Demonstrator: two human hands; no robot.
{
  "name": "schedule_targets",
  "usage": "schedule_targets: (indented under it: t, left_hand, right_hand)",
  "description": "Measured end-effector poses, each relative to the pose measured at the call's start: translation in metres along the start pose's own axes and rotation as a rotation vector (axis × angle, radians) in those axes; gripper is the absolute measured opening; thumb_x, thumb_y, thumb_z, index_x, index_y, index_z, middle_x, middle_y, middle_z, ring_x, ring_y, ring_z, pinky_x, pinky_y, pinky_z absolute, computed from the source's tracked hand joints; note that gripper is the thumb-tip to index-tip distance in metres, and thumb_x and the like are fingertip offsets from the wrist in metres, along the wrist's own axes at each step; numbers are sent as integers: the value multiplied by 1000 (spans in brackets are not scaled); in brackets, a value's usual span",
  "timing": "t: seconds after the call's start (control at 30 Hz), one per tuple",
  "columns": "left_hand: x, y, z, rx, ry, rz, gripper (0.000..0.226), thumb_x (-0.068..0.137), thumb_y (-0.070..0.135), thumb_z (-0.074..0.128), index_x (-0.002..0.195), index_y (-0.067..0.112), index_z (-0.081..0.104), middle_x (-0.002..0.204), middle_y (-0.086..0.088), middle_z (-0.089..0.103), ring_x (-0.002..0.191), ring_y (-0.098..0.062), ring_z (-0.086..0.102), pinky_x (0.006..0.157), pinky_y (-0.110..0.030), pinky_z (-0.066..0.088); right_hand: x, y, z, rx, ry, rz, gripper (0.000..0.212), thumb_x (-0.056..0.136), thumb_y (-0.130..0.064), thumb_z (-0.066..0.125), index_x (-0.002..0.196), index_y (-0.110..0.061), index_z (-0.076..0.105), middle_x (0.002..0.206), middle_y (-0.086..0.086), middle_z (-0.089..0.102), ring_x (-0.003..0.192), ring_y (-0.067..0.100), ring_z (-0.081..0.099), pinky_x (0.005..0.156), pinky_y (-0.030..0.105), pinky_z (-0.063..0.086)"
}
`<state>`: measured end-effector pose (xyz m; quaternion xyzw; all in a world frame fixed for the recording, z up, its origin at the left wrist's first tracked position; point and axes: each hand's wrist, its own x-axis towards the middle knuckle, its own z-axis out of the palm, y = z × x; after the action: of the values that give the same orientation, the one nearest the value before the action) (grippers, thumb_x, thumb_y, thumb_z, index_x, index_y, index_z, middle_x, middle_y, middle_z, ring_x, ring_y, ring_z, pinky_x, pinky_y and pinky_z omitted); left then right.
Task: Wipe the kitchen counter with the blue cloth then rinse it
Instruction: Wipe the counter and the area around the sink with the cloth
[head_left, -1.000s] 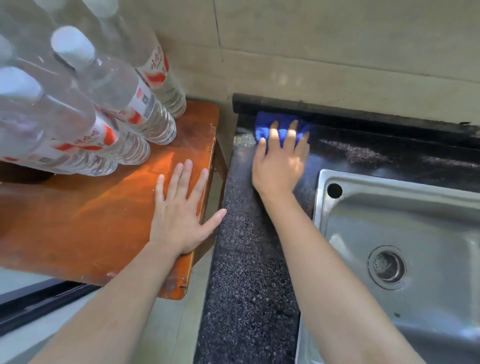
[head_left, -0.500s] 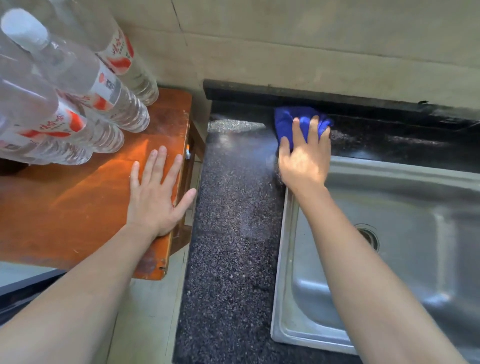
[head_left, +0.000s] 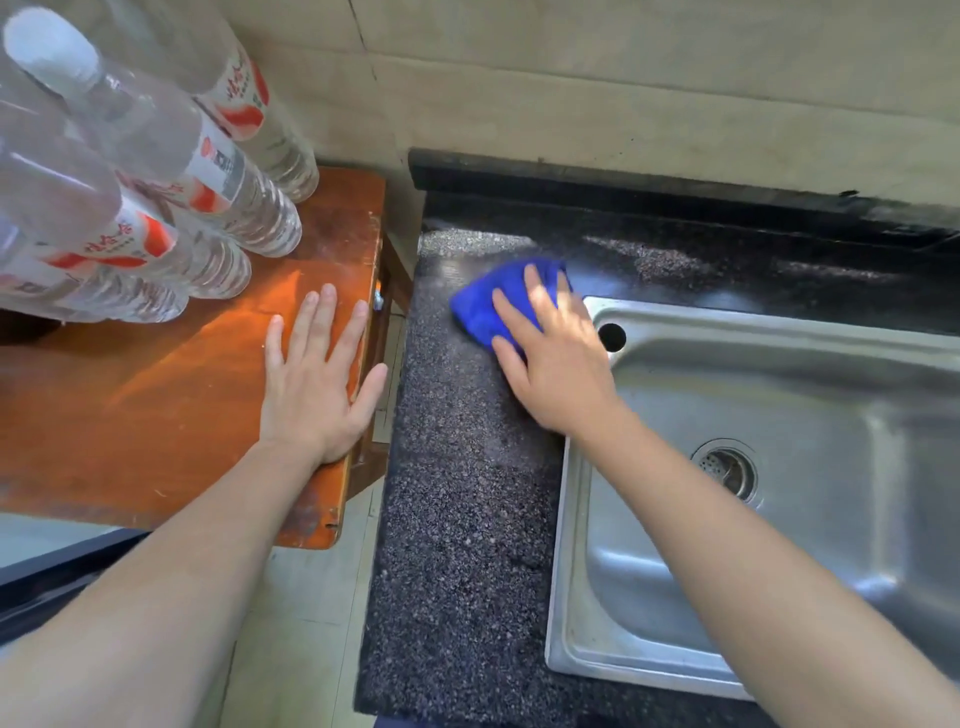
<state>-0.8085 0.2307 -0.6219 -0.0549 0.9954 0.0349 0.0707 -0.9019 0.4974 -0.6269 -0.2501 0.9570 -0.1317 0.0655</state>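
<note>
The blue cloth (head_left: 480, 306) lies bunched on the dark speckled counter (head_left: 457, 493), just left of the steel sink's back-left corner. My right hand (head_left: 550, 358) presses flat on the cloth, fingers spread over it and pointing toward the wall. My left hand (head_left: 317, 384) rests palm down, fingers apart, on the right edge of the orange wooden table (head_left: 130, 415) and holds nothing. A wet sheen shows on the counter behind the cloth.
The steel sink (head_left: 779, 415) with its drain (head_left: 727, 470) fills the right side. Several plastic water bottles (head_left: 156, 182) are stacked on the table's far left. A gap with tiled floor (head_left: 306, 597) separates table and counter. A tiled wall rises behind.
My right hand has drawn the cloth from the back wall strip toward me and to the left, onto the counter beside the sink corner. The left hand has stayed on the table.
</note>
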Motion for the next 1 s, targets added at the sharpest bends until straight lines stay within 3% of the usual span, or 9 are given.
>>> schedule_targets:
  t: [0.1, 0.2, 0.33, 0.43, 0.57, 0.73, 0.87, 0.93, 1.0]
  left_hand:
    - [0, 0, 1, -14, 12, 3, 69, 98, 54, 28, 159, 25, 19, 168, -9, 5, 155, -24, 2, 123, -54, 3]
    - [-2, -2, 1, -21, 18, 6, 68, 98, 53, 28, 159, 24, 20, 168, -10, 6, 155, -25, 3, 123, -54, 3]
    - [-5, -3, 1, -33, 19, 10, 67, 98, 51, 28, 159, 23, 22, 168, -10, 7, 155, -25, 3, 122, -56, 5]
    - [-4, -2, 1, -29, 26, 11, 68, 97, 51, 30, 159, 22, 24, 168, -10, 8, 155, -25, 5, 122, -57, 7]
    - [-3, -1, 0, -36, 18, 11, 67, 97, 51, 30, 158, 23, 24, 168, -10, 8, 155, -25, 4, 122, -56, 6]
    - [-2, -5, 0, -36, 31, 3, 67, 98, 51, 29, 158, 23, 25, 168, -9, 8, 155, -23, 4, 123, -55, 6]
    - [-3, -5, 0, -37, 30, 4, 67, 97, 51, 30, 158, 24, 25, 168, -9, 8, 155, -24, 6, 123, -55, 6]
    - [-4, -3, 0, -34, 27, 4, 68, 97, 53, 29, 159, 24, 24, 168, -9, 8, 155, -24, 4, 123, -54, 4]
    - [-3, -4, 0, -45, 27, 1, 69, 96, 54, 29, 158, 23, 24, 168, -9, 8, 155, -25, 5, 123, -54, 3]
  right_hand:
    - [65, -22, 3, -14, -29, 87, 56, 102, -45, 37, 154, -23, 38, 164, 19, 20, 147, 49, 19, 121, 52, 16]
    - [64, -53, 12, -10, -30, 119, 57, 103, -45, 37, 155, -24, 35, 165, 20, 18, 149, 48, 14, 122, 54, 12]
    - [-37, -54, 20, 65, -35, -152, 53, 102, -45, 45, 150, -24, 46, 164, 15, 25, 151, 44, 19, 122, 54, 17]
    - [-56, -38, 15, 29, -78, -231, 53, 101, -51, 44, 150, -30, 45, 165, 9, 27, 151, 40, 21, 123, 53, 17]
    - [35, -47, 11, -61, -12, -76, 56, 101, -52, 37, 152, -29, 43, 163, 14, 29, 149, 43, 23, 122, 52, 12]
    - [115, -72, 7, -156, -32, 48, 58, 99, -51, 38, 151, -26, 42, 161, 16, 32, 143, 45, 31, 115, 50, 24]
    - [84, -21, 8, -119, 60, 82, 53, 95, -43, 40, 141, -21, 57, 150, 16, 49, 131, 44, 47, 108, 50, 37]
    - [59, 26, -3, -90, 30, 160, 53, 99, -41, 35, 142, -18, 56, 152, 17, 47, 132, 43, 47, 112, 48, 38]
    - [34, 69, -18, -40, 98, 144, 45, 103, -36, 43, 140, -14, 58, 150, 19, 49, 124, 47, 49, 112, 48, 38]
